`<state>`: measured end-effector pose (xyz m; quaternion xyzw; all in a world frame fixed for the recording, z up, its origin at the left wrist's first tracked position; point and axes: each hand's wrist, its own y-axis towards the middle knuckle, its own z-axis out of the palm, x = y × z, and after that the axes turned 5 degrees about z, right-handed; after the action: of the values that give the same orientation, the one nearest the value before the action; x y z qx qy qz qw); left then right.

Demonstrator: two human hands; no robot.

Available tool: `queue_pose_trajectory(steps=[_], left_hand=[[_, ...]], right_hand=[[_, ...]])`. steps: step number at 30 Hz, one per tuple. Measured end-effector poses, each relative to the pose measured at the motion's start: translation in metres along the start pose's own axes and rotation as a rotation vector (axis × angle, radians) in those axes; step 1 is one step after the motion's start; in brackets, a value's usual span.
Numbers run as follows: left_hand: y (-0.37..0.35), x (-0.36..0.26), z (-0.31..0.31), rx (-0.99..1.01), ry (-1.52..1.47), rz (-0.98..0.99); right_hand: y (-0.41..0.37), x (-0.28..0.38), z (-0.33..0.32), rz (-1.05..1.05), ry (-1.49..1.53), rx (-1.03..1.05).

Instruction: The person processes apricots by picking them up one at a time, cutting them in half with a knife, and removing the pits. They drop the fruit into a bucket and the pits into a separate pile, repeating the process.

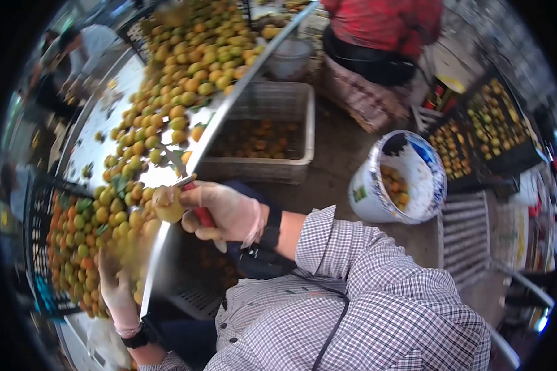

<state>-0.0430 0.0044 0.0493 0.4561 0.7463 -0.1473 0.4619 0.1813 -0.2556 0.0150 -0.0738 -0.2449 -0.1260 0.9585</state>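
Note:
My right hand (226, 213), in a pale thin glove, is wrapped round a red-handled cutting tool (204, 216). Its metal blade points up and away over the table edge. At the thumb and fingertips of this hand sits a round yellowish fruit (169, 209), pale on top, which looks like a persimmon. My left hand (116, 290), gloved too, is over the near end of the heap of orange and green persimmons (93, 238). Motion smears its fingers and the fruit beside them, so I cannot tell whether it grips one.
The metal table edge (220, 114) runs diagonally past my hands. A grey crate (306, 123) with fruit stands below it. On the floor is a white bucket (368, 185) holding fruit; dark crates (489, 123) lie right. People (384, 31) are nearby. A plastic bag (105, 343) lies lower left.

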Motion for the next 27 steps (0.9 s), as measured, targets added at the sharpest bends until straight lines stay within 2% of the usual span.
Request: queue_pose_trajectory(steps=[1,3,4,5,6,7,8,9,10,11,12,13,14,15,16,17,18,20,22,27], left_hand=[[0.002,0.011,0.001,-0.01,0.047,0.016],[0.005,0.017,0.002,0.016,0.035,-0.004],[0.006,0.021,0.0,0.003,0.044,-0.043],[0.009,0.031,-0.003,-0.004,0.024,-0.051],[0.014,0.04,-0.001,-0.011,0.02,-0.054],[0.018,0.048,0.001,-0.024,-0.07,-0.052],[0.015,0.056,-0.003,-0.069,-0.146,-0.055],[0.017,0.067,-0.004,-0.107,0.054,-0.042],[0.017,0.051,-0.003,-0.105,-0.045,-0.086],[0.014,0.044,-0.003,-0.206,-0.01,-0.101],[0.015,0.061,-0.013,-0.254,-0.026,-0.115],[0.014,0.047,-0.019,-0.3,0.01,-0.169],[0.012,0.059,-0.027,-0.418,-0.021,-0.079],[0.014,0.082,-0.042,-0.486,-0.002,-0.085],[0.012,0.1,-0.058,-0.54,0.006,-0.083],[0.007,0.1,-0.069,-0.569,0.076,-0.161],[0.004,0.103,-0.08,-0.591,0.136,-0.237],[0.0,0.11,-0.097,-0.63,0.26,-0.221],[0.001,0.106,-0.104,-0.49,0.51,-0.394],[0.017,0.124,-0.12,-0.251,0.799,-0.419]], right_hand=[[-0.026,0.015,0.007,-0.084,0.017,-0.141],[-0.079,0.038,-0.008,-0.132,-0.033,-0.285],[-0.097,0.042,-0.024,-0.239,0.082,-0.336],[-0.122,0.047,-0.025,-0.438,0.086,-0.516],[-0.145,0.056,-0.033,-0.571,0.394,-0.513],[-0.178,0.062,-0.048,-0.694,0.286,-0.347],[-0.201,0.062,-0.076,-0.765,0.374,-0.111],[-0.223,0.057,-0.076,-0.762,0.503,-0.086],[-0.25,0.063,-0.112,-0.731,0.385,-0.032],[-0.289,0.056,-0.187,-0.606,0.365,0.1],[-0.322,0.056,-0.265,-0.713,0.424,-0.244],[-0.318,0.051,-0.241,-0.708,0.324,-0.384],[-0.305,0.066,-0.242,-0.694,0.349,-0.612],[-0.283,0.064,-0.253,-0.648,0.268,-0.629],[-0.251,0.057,-0.204,-0.621,0.182,-0.65],[-0.208,0.06,-0.165,-0.638,0.208,-0.655],[-0.164,0.061,-0.11,-0.628,0.104,-0.648],[-0.094,0.065,-0.065,-0.589,0.108,-0.581],[-0.032,0.062,-0.049,-0.476,-0.02,-0.356],[0.103,0.02,0.043,-0.21,-0.189,-0.296]])
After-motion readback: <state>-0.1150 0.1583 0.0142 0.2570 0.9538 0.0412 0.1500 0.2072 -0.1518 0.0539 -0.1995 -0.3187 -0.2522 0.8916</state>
